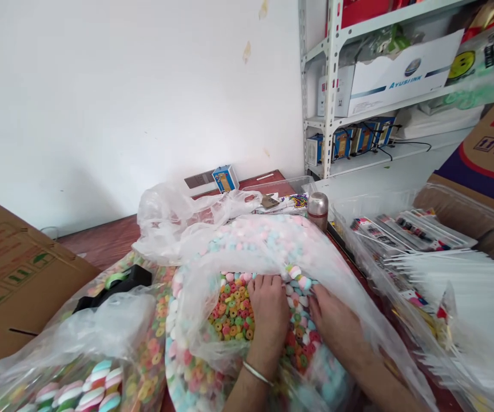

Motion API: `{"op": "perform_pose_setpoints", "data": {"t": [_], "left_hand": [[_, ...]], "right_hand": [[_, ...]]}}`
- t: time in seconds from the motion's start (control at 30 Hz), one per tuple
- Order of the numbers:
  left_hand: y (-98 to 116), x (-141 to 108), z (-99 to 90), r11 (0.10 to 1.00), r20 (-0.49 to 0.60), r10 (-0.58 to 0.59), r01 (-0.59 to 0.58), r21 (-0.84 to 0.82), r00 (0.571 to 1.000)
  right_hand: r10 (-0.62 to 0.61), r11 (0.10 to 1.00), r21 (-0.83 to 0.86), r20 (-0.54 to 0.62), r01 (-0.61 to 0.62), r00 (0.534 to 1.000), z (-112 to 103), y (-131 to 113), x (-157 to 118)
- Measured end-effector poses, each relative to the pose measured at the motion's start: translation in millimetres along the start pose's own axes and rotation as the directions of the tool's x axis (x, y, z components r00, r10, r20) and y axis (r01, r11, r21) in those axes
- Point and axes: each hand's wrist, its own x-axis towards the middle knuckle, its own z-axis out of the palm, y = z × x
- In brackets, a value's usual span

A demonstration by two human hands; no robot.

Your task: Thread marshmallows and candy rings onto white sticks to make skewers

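two bare hands work over a large clear plastic bag (268,254) of candy on a reddish table (114,234). the left hand (268,300), a silver bangle (258,373) at its wrist, bends its fingers down beside small fruit-colored candy rings (232,312) in the bag's opening; its fingertips are hidden, so its grip cannot be told. a striped marshmallow twist (299,278) lies between the hands, its lower end by the right hand's (330,315) curled fingers; whether they pinch it is unclear. to the right, a clear bin (379,280) contains white sticks (465,297).
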Motion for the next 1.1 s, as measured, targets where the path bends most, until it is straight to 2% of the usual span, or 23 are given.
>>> {"op": "perform_pose_setpoints", "data": {"t": [0.07, 0.1, 0.13, 0.17, 0.2, 0.23, 0.27, 0.3, 0.33, 0.4, 0.5, 0.67, 0.73, 0.8, 0.93, 1.0, 1.1], "left_hand": [[2.1, -9.0, -7.2, 0.994, -0.007, -0.04, 0.039, -0.106, 0.999], [3.8, -14.8, -11.9, 0.965, 0.02, -0.093, 0.095, -0.245, 0.995], [6.1, -21.1, -17.0, 0.885, 0.085, -0.16, 0.181, -0.429, 0.984], [8.7, -27.3, -22.1, 0.734, 0.184, -0.219, 0.286, -0.616, 0.958], [11.6, -33.2, -26.9, 0.53, 0.299, -0.252, 0.39, -0.753, 0.92], [14.6, -38.4, -31.3, 0.323, 0.403, -0.26, 0.472, -0.82, 0.878], [17.3, -43.0, -35.2, 0.167, 0.476, -0.259, 0.524, -0.835, 0.841], [19.7, -46.8, -38.5, 0.057, 0.522, -0.266, 0.553, -0.831, 0.811], [21.6, -49.8, -41.3, -0.017, 0.548, -0.279, 0.566, -0.824, 0.789], [23.8, -54.1, -45.9, -0.106, 0.571, -0.297, 0.568, -0.816, 0.765], [24.1, -57.7, -50.8, -0.146, 0.573, -0.282, 0.556, -0.818, 0.77], [26.0, -61.9, -53.5, -0.027, 0.56, -0.243, 0.572, -0.82, 0.792], [27.7, -62.2, -51.9, -0.016, 0.546, -0.235, 0.559, -0.829, 0.804], [28.0, -61.3, -49.5, -0.017, 0.529, -0.258, 0.544, -0.839, 0.809], [19.3, -56.6, -46.1, 0.013, 0.475, -0.362, 0.514, -0.858, 0.802], [11.8, -54.0, -45.8, 0.007, 0.439, -0.412, 0.484, -0.875, 0.799], [3.5, -51.4, -46.0, 0.004, 0.379, -0.467, 0.43, -0.903, 0.799]], "right_hand": [[-0.009, 0.998, 0.063, 0.061, 0.006, 0.998, -6.7, -4.8, -10.3], [-0.003, 0.986, 0.166, 0.109, -0.015, 0.994, -10.5, -8.0, -16.2], [0.016, 0.949, 0.307, 0.173, -0.069, 0.985, -13.9, -11.5, -22.1], [0.043, 0.868, 0.469, 0.254, -0.162, 0.966, -16.5, -15.1, -27.8], [0.068, 0.738, 0.614, 0.345, -0.28, 0.936, -18.1, -18.3, -32.8], [0.085, 0.579, 0.712, 0.432, -0.397, 0.898, -18.7, -20.9, -37.1], [0.098, 0.438, 0.756, 0.497, -0.486, 0.862, -18.4, -22.8, -40.4], [0.112, 0.35, 0.768, 0.534, -0.536, 0.838, -17.5, -24.0, -42.7], [0.126, 0.3, 0.772, 0.551, -0.561, 0.825, -16.4, -24.7, -44.0], [0.155, 0.268, 0.779, 0.546, -0.567, 0.823, -14.6, -25.2, -44.2], [0.195, 0.307, 0.786, 0.499, -0.536, 0.844, -14.8, -25.8, -41.4], [0.246, 0.423, 0.754, 0.438, -0.502, 0.865, -18.1, -28.3, -36.9], [0.259, 0.468, 0.735, 0.417, -0.491, 0.871, -18.7, -29.5, -34.6], [0.24, 0.537, 0.716, 0.378, -0.446, 0.894, -19.7, -29.6, -33.0], [0.186, 0.753, 0.566, 0.306, -0.335, 0.934, -27.8, -24.5, -40.0], [0.173, 0.835, 0.449, 0.334, -0.318, 0.927, -35.4, -20.5, -49.7], [0.103, 0.869, 0.39, 0.458, -0.303, 0.883, -45.6, -18.3, -65.1]]}}
